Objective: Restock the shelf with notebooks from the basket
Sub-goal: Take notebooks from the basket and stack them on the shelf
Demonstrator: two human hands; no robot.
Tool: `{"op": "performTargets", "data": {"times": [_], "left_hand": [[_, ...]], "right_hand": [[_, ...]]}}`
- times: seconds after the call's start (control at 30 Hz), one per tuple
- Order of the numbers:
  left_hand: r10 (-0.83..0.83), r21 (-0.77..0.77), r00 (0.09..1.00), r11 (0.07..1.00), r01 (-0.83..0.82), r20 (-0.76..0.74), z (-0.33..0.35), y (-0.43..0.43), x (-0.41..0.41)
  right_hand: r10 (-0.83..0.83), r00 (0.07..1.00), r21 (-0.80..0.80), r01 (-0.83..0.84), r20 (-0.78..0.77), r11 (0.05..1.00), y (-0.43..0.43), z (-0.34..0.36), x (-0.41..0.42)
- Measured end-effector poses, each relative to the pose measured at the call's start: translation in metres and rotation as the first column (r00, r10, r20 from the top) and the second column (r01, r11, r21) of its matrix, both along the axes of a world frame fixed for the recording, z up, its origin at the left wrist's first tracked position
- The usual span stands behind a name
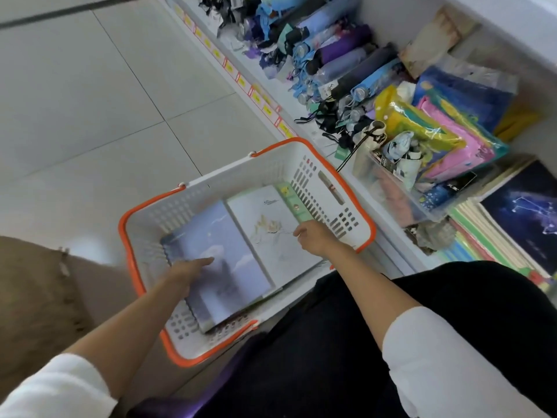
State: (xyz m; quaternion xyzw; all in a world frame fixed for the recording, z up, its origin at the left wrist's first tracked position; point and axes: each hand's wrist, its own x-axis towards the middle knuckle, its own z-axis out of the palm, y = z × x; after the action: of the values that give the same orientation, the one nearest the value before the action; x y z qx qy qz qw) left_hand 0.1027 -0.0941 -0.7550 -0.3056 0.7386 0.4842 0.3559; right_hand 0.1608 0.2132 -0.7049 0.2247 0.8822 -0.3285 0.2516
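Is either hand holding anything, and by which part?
Left hand lies flat on the purple notebook; right hand curls at the edge of the white notebook, grip unclear.

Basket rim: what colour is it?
The rim of the white perforated plastic basket is orange; the head view shows it best.

Left hand (187, 271) and purple notebook (223, 267) are blurred.

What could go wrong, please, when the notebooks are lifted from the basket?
1. The left hand lies flat on the purple notebook, ungripped; it might slip on lifting.
2. The clear bin stands near the shelf edge beside the basket; a swung notebook might knock it.
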Motion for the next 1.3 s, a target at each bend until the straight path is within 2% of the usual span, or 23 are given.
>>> {"op": "performTargets", "data": {"times": [0.1, 0.23, 0.37, 0.47, 0.57, 0.67, 0.8, 0.9, 1.03, 1.1, 1.2, 1.3], "left_hand": [[0.151, 0.047, 0.987, 0.987, -0.153, 0.055, -0.012, -0.001, -0.010], [0.132, 0.091, 0.989, 0.986, -0.138, 0.069, -0.016, 0.013, -0.018], [0.187, -0.051, 0.981, 0.980, -0.190, -0.049, -0.021, 0.031, -0.026], [0.258, -0.144, 0.966, 0.955, -0.260, -0.031, -0.016, 0.037, -0.028], [0.226, -0.162, 0.974, 0.962, -0.220, 0.022, -0.018, 0.040, -0.024], [0.213, -0.068, 0.977, 0.975, -0.210, 0.028, -0.016, 0.035, -0.021], [0.127, 0.132, 0.991, 0.982, -0.133, 0.050, -0.007, 0.047, -0.023], [0.069, 0.149, 0.996, 0.986, -0.077, 0.057, -0.002, 0.067, -0.023], [0.065, 0.066, 0.997, 0.996, -0.068, 0.045, -0.009, 0.081, -0.021], [0.082, 0.052, 0.996, 0.995, -0.084, 0.034, -0.013, 0.082, -0.020], [0.054, 0.024, 0.998, 0.998, -0.054, -0.011, -0.010, 0.086, -0.018], [0.054, -0.005, 0.998, 0.999, -0.054, -0.030, -0.005, 0.087, -0.015]], "right_hand": [[-0.051, 0.997, -0.018, 0.052, 0.057, 0.998, 0.010, -0.008, 0.001], [-0.148, 0.984, -0.102, 0.159, 0.101, 0.982, 0.013, -0.021, 0.006], [-0.192, 0.967, -0.157, 0.218, 0.168, 0.963, 0.010, -0.028, 0.011], [-0.227, 0.955, -0.196, 0.263, 0.191, 0.945, 0.010, -0.033, 0.007], [-0.284, 0.935, -0.249, 0.333, 0.211, 0.910, 0.007, -0.036, 0.005], [-0.315, 0.915, -0.281, 0.380, 0.251, 0.881, 0.007, -0.042, 0.005], [-0.383, 0.867, -0.299, 0.475, 0.318, 0.828, 0.010, -0.050, -0.001], [-0.425, 0.838, -0.329, 0.530, 0.341, 0.781, 0.012, -0.050, -0.002], [-0.467, 0.836, -0.324, 0.544, 0.288, 0.774, 0.011, -0.050, 0.001], [-0.460, 0.856, -0.289, 0.513, 0.234, 0.808, 0.011, -0.051, 0.002], [-0.360, 0.915, -0.195, 0.392, 0.182, 0.899, 0.008, -0.042, 0.006], [-0.205, 0.948, -0.222, 0.260, 0.244, 0.940, 0.001, -0.032, 0.010]]}}
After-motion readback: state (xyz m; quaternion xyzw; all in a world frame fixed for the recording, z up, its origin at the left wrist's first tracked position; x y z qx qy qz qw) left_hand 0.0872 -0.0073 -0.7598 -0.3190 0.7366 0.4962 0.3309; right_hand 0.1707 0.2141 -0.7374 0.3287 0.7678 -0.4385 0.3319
